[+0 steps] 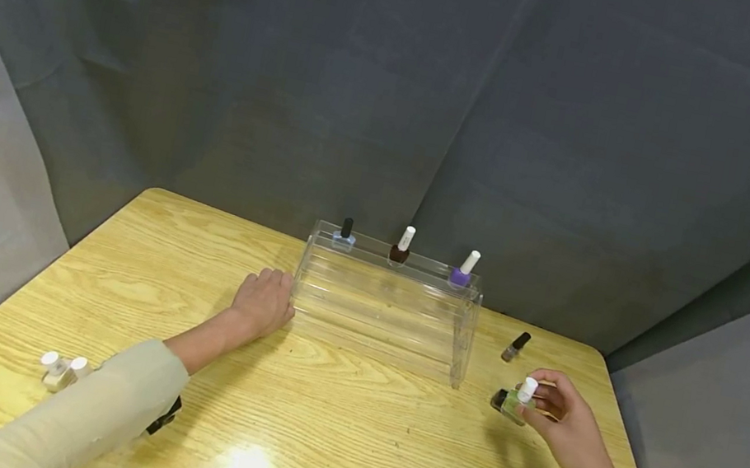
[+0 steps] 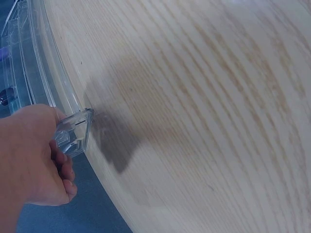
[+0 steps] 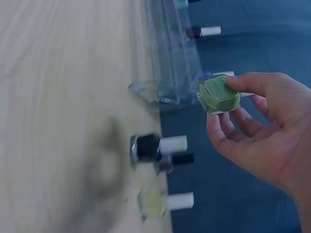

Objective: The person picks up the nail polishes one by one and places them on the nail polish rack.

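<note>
My right hand (image 1: 562, 430) pinches a green nail polish bottle (image 1: 514, 407) with a white cap. The right wrist view has this bottle tilted, its base toward the camera and the thumb along its side. A clear acrylic stepped rack (image 1: 376, 314) stands at the back of the table. My left hand (image 1: 263, 302) grips its left end, with fingers curled at the edge in the left wrist view. Along the rack's top step are a pale blue bottle (image 1: 344, 240), a dark brown bottle (image 1: 399, 254) and a purple bottle (image 1: 461, 277).
By my right hand are a black polish bottle (image 3: 146, 148), a small dark bottle (image 3: 164, 165) and a yellow bottle (image 3: 153, 203). White-capped bottles (image 1: 57, 372) and a black item (image 1: 165, 416) are partly hidden by my left sleeve. Grey curtains (image 1: 398, 104) surround the wooden table (image 1: 324, 434).
</note>
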